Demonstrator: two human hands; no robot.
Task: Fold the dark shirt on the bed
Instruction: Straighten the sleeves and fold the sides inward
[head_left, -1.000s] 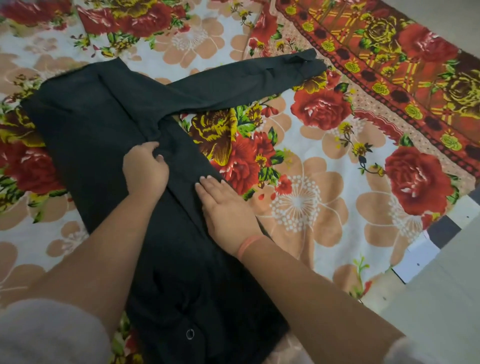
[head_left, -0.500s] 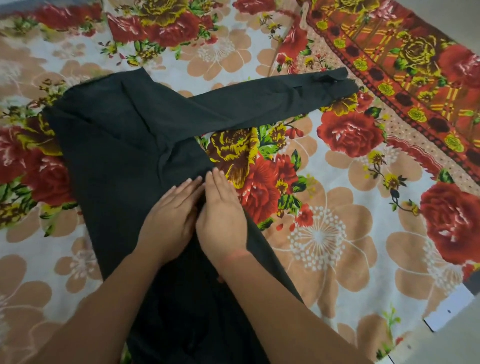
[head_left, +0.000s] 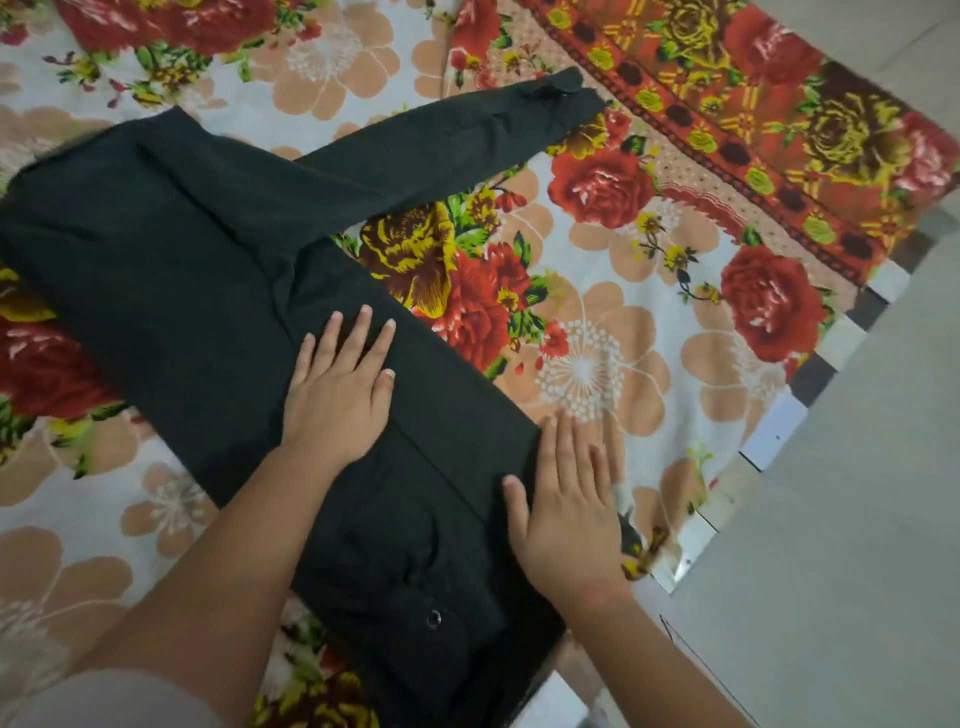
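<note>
The dark, soft cotton-like shirt (head_left: 218, 270) lies across the floral-sheeted bed (head_left: 623, 322), its sleeve (head_left: 447, 140) stretched toward the far right corner. The left hand (head_left: 337, 395) presses its middle, fingers (head_left: 363, 327) spread flat; the right hand (head_left: 566, 509) flattens its right edge, fingers together. Limp and light, it is probably best pinched at the cuff or hem.

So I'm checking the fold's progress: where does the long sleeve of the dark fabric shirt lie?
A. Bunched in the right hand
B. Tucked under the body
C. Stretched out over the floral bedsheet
C: the long sleeve of the dark fabric shirt extends flat across the floral bedsheet, away from both flat hands.
</note>
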